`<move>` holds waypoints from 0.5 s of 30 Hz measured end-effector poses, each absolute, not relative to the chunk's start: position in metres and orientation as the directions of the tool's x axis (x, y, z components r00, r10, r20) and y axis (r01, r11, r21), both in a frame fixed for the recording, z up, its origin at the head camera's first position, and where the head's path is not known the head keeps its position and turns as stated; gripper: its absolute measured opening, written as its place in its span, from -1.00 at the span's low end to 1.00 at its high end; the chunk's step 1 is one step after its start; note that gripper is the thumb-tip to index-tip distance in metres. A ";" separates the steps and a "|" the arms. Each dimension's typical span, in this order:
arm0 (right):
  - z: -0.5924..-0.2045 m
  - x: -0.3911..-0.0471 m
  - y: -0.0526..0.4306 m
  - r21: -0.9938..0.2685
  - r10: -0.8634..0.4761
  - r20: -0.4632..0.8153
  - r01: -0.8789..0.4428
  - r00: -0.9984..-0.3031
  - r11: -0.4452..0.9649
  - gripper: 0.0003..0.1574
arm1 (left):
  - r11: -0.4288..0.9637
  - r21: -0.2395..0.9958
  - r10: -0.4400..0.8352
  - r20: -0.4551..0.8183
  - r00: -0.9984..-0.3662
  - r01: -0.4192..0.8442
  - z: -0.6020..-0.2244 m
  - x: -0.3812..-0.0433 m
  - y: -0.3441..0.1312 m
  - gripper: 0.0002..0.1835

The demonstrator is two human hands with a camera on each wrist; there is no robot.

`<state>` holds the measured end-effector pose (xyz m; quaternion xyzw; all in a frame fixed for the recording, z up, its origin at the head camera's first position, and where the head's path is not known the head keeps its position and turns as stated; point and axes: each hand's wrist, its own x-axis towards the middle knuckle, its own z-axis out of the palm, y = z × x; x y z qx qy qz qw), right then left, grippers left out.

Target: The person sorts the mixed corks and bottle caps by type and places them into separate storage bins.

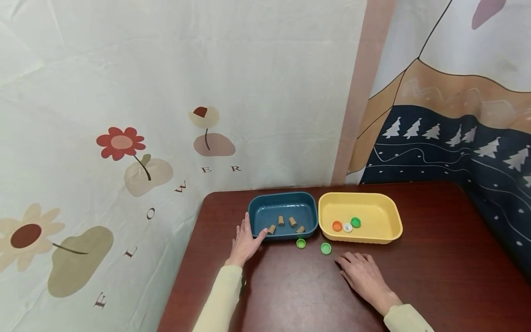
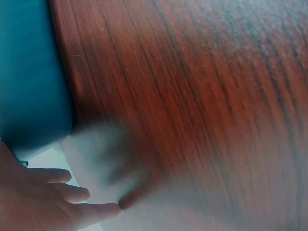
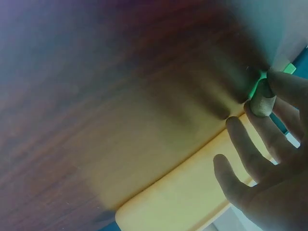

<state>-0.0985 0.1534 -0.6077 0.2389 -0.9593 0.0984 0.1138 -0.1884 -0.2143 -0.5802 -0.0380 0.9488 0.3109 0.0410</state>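
Lying on the dark red wooden table (image 1: 415, 276) just beyond the flat, open right hand (image 1: 362, 274), two green plastic bottle caps (image 1: 326, 248) sit before the blue plastic tray (image 1: 257, 207), whose near-left corner the open left hand (image 1: 244, 242) touches.

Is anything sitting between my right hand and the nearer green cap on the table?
Nothing visible. The right hand lies flat on the table, and only bare wood separates its fingers from the green cap, which lies in front of the yellow tray.
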 end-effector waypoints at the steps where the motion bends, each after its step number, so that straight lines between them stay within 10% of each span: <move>1: -0.608 -0.098 0.154 -0.138 -0.435 0.270 -0.481 -0.859 0.866 -0.59 | 0.802 0.589 -0.047 -0.104 -0.993 -0.100 -0.580 -0.188 -0.214 0.13; 15: -0.606 -0.095 0.152 -0.177 -0.411 0.329 -0.483 -0.850 0.858 -0.59 | 0.802 0.590 -0.044 -0.095 -0.995 -0.091 -0.581 -0.188 -0.215 0.11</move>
